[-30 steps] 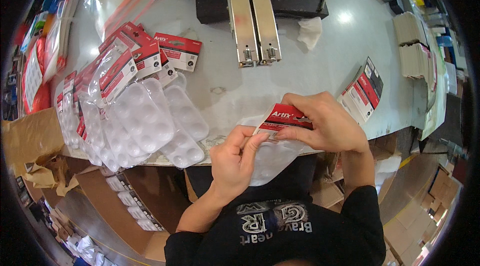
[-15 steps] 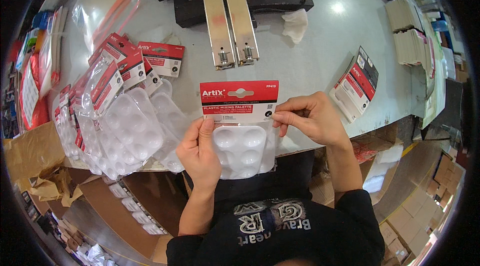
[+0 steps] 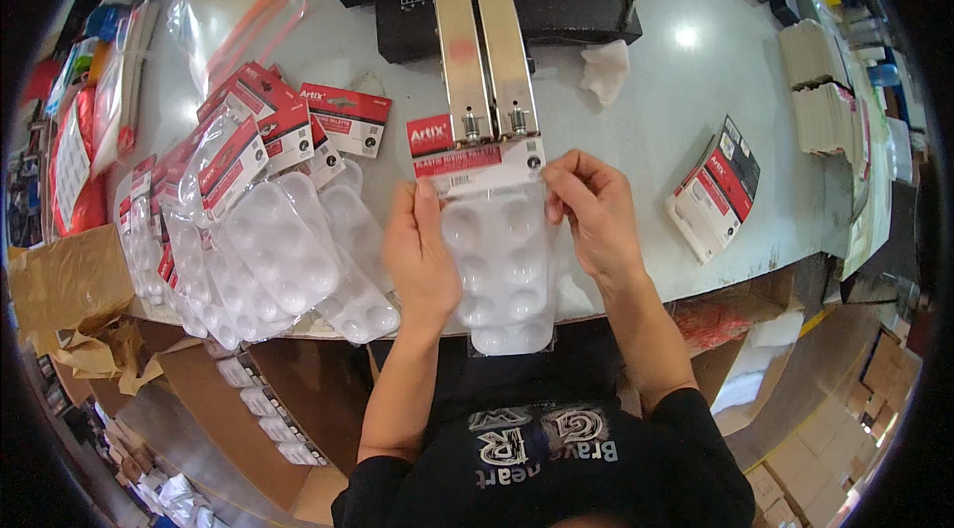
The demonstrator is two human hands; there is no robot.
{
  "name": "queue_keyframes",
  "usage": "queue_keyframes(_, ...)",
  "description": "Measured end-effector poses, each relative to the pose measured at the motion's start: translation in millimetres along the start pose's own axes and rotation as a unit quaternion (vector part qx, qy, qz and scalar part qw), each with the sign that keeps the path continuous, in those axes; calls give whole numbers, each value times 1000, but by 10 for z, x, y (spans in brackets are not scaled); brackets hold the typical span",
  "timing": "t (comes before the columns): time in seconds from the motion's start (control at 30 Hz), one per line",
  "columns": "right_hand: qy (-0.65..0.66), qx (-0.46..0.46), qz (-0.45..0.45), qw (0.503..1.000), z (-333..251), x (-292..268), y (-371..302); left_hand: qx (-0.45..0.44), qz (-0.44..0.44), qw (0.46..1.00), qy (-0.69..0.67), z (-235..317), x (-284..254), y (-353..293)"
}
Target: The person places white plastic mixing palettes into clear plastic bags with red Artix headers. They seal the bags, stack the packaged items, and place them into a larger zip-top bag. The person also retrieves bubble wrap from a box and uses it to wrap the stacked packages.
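Palette pack [image 3: 502,265] between left hand [image 3: 422,255] and right hand [image 3: 596,210], both clamped on its header card [image 3: 487,166]

Grips the red-and-white header card [image 3: 492,176] of a bagged white paint palette [image 3: 497,255] by its lower corners with left hand [image 3: 424,260] and right hand [image 3: 598,215]. Has the card's upper part beneath the tips of two metal arms [image 3: 459,51] on a black machine [image 3: 581,19]. Has a heap of similar carded palettes [image 3: 283,245] to the left on the table [image 3: 686,91], a stack of cards [image 3: 711,198] to the right.
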State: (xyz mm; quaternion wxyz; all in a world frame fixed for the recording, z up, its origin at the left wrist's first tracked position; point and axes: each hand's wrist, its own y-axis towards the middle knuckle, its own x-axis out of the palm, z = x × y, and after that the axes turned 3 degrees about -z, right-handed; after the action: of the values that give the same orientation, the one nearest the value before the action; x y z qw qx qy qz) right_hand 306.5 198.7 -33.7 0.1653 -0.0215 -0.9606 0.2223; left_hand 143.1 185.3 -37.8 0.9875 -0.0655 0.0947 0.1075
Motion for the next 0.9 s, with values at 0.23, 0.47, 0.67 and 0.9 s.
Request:
queue_keyframes(0.23, 2, -52, 0, 999, 121, -19, 253, 5, 4, 1000, 14, -150, 36, 224)
queue_keyframes(0.47, -493, -202, 91, 841, -442, -658, -96, 13, 37, 978, 204, 126, -502, 176)
queue_keyframes(0.67, -677, -161, 177, 696, -601, -1876, -325, 107, 264, 794, 537, 446, -1082, 218)
queue_keyframes(0.9, -568, -98, 171, 799, -643, -2033, -304, 172, -51, 911, 370, -245, -72, -373)
